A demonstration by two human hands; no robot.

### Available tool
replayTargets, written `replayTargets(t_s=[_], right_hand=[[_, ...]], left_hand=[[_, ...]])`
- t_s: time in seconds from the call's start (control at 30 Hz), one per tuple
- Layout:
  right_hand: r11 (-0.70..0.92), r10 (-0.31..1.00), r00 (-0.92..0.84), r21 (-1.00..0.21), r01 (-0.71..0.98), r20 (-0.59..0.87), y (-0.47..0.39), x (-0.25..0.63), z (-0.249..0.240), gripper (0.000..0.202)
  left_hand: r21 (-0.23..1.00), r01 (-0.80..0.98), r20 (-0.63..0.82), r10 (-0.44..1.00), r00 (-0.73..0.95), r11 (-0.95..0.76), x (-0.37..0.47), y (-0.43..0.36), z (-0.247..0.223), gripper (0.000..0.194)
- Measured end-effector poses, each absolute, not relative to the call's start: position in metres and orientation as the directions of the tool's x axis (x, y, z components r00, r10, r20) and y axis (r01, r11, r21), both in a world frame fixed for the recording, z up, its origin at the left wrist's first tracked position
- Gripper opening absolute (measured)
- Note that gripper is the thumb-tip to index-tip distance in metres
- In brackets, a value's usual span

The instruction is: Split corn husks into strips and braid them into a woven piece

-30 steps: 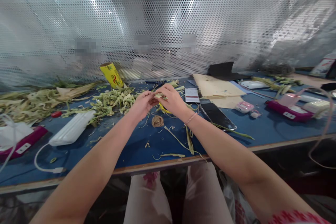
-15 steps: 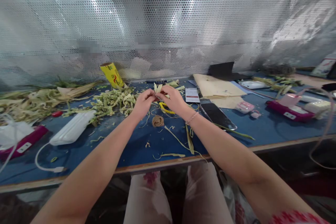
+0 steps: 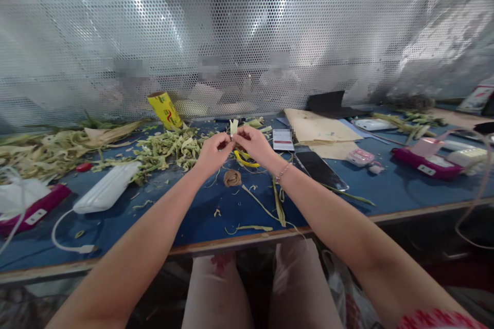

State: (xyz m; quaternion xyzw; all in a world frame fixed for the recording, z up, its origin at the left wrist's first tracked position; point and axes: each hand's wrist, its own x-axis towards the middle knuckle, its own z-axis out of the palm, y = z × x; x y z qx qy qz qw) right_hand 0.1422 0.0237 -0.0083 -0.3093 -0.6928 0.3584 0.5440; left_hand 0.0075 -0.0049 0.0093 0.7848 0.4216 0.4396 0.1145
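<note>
Over the middle of the blue table, my left hand [image 3: 214, 152] and my right hand [image 3: 252, 145] meet fingertip to fingertip. Both are closed in a pinch on a pale green leaf strip [image 3: 233, 126], whose upper end sticks up between them; its lower part is hidden by my fingers. Just below the right hand lies a yellow-handled tool [image 3: 247, 160], partly covered. Nearer to me is a small brown coil [image 3: 232, 178], resembling rolled twine. Loose dry strips [image 3: 278, 203] lie below my right wrist.
Cut leaf pieces [image 3: 173, 146] are heaped left of my hands, beside a yellow tube [image 3: 165, 110]. A white power bank [image 3: 108, 187] with a cable lies at left. On the right are a phone [image 3: 321, 170] and brown paper [image 3: 320, 126]. A perforated metal screen [image 3: 239, 31] stands behind.
The leaf strip between my fingers now stands narrower and more upright; before, its tips were spread. My fingers have shifted slightly, and both hands stay in the same place.
</note>
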Motion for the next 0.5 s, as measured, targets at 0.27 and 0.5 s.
replayTargets(t_s=[0.27,0.5], right_hand=[[0.459,0.867,-0.203,-0.888,-0.036,0.456,0.021,0.142,-0.006,0.012],[0.260,0.918,-0.254,-0.947,-0.189,0.303,0.018,0.148,0.000,0.014]], left_hand=[[0.651,0.487,0.571,0.798,0.192,-0.582,0.003,0.002,0.004,0.018],[0.911,-0.019,0.413,0.910,0.044,-0.412,0.000,0.015,0.000,0.023]])
